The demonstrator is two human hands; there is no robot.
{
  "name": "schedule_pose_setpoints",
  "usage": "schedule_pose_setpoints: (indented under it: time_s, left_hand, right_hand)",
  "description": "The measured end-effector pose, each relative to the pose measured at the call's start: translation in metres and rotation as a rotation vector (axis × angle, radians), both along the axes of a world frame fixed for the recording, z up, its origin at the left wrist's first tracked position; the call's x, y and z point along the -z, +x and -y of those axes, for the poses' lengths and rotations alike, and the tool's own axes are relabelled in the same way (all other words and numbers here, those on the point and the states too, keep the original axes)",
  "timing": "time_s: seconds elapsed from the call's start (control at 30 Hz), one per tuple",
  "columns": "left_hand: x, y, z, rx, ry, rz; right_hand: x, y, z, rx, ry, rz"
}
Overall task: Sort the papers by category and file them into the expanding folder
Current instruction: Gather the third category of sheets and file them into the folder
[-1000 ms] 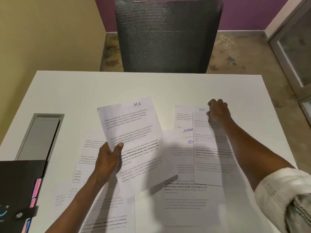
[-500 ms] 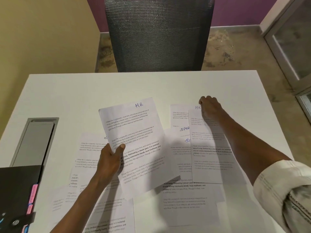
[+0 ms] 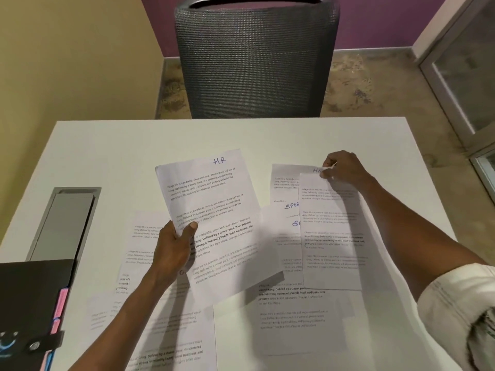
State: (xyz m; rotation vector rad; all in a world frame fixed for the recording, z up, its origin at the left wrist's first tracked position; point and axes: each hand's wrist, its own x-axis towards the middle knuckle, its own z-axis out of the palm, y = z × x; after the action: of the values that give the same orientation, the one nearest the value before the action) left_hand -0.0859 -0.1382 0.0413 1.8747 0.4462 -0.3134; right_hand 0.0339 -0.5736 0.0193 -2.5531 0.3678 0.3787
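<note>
My left hand (image 3: 174, 246) grips a printed sheet headed "HR" (image 3: 214, 210) by its left edge and holds it tilted above the table. My right hand (image 3: 344, 168) pinches the curled top edge of a second "HR" sheet (image 3: 332, 231) that lies on the right pile. Under that sheet show papers marked "SPOR" (image 3: 285, 199). More printed sheets (image 3: 166, 330) are spread flat over the white table (image 3: 107, 156). The black expanding folder (image 3: 29, 303) with pink and blue tabs lies at the lower left, strap snapped across it.
A grey cable hatch (image 3: 64, 223) is set into the table at the left. A grey mesh office chair (image 3: 254, 57) stands beyond the far edge. Yellow wall at the left, glass door frame at the right.
My right hand has gone from resting on the top of the right "HR" sheet to pinching its upper edge and curling it up. The left hand keeps its sheet in the same place.
</note>
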Motion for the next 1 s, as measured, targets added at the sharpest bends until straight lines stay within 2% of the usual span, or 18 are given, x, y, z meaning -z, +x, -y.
schedule_pose_setpoints:
  time_s: [0.23,0.47,0.73,1.0]
  left_hand:
    - [-0.028,-0.018,0.0,-0.003,-0.034,0.065]
    - [-0.063,-0.048,-0.003,0.008,0.034,0.143]
    - [-0.102,-0.074,-0.007,0.004,0.1,0.258]
    - [-0.133,-0.095,-0.008,-0.026,0.172,0.337]
  right_hand:
    - [-0.055,-0.037,-0.017,-0.114,0.025,0.191]
    - [-0.121,-0.09,-0.038,-0.182,0.026,0.407]
    - [-0.2,-0.131,-0.047,-0.157,0.031,0.603]
    - [-0.284,-0.18,-0.052,-0.306,0.036,0.804]
